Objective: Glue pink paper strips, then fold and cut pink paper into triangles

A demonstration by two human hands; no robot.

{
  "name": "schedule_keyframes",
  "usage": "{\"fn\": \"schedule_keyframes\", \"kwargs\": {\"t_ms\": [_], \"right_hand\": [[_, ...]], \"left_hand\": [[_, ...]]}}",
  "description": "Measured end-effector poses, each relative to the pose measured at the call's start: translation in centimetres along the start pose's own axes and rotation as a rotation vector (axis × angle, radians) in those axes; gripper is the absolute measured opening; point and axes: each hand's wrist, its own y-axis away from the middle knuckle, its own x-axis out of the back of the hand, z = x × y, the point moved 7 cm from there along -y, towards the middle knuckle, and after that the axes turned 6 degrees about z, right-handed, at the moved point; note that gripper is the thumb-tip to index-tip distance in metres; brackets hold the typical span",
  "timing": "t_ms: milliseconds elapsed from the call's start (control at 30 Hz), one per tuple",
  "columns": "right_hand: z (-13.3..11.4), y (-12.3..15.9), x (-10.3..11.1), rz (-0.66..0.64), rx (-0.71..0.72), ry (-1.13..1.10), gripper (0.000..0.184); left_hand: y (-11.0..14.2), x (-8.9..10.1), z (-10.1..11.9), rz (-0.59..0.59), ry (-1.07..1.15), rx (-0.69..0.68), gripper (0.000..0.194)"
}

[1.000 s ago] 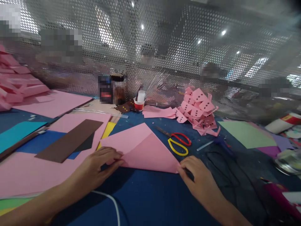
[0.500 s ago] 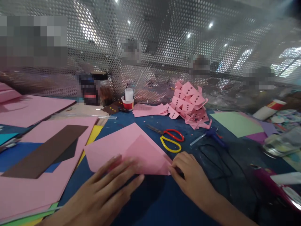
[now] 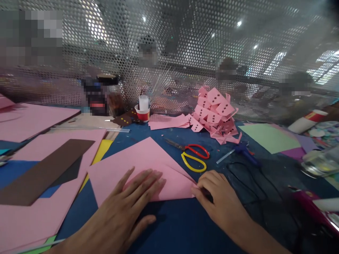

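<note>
A folded sheet of pink paper point(image 3: 148, 155) lies on the blue table in front of me, one flap turned over along its near side. My left hand point(image 3: 132, 201) rests flat on this flap with its fingers spread. At the sheet's right corner, my right hand point(image 3: 214, 194) pinches the paper between thumb and fingers. Just beyond that hand are scissors point(image 3: 189, 151) with one red and one yellow handle loop. To their right lies a blue glue gun point(image 3: 246, 155) with a clear glue stick in its back end.
Pink sheets point(image 3: 63, 218) bear a brown strip point(image 3: 47, 171) at left. A spotted pink paper construction point(image 3: 214, 114) stands at the back, near a red and white cup point(image 3: 143, 113). Green paper point(image 3: 270, 137) and a glass jar point(image 3: 321, 164) are at right. Perforated metal point(image 3: 180, 42) rises behind.
My left hand has let go of the paper's near edge and spread flat over the flap, which is now pressed down. My right hand keeps its pinch. The view has turned slightly.
</note>
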Motion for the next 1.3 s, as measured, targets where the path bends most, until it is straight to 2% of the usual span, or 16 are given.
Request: {"fn": "schedule_keyframes", "kwargs": {"t_ms": [100,300,500,900,1100,1300], "right_hand": [[0.0,0.0,0.0,-0.007,-0.003,0.01,0.026],[0.0,0.1,-0.1,-0.004,-0.009,-0.006,0.025],[0.6,0.2,-0.5,-0.04,-0.06,-0.082,0.013],[0.8,0.2,-0.6,-0.076,-0.082,-0.121,0.021],[1.2,0.1,-0.9,-0.124,-0.19,-0.209,0.011],[1.1,-0.2,-0.8,-0.171,-0.251,-0.266,0.019]], "left_hand": [[-0.1,0.5,0.3,0.029,0.023,0.0,0.063],[0.2,0.6,0.9,0.002,0.034,-0.047,0.056],[0.2,0.3,0.6,0.018,0.029,-0.027,0.059],[0.4,-0.3,0.6,-0.02,0.07,0.001,0.062],[0.3,-0.1,0.5,0.001,0.089,0.009,0.062],[0.2,-0.5,0.3,-0.01,0.138,0.033,0.062]]}}
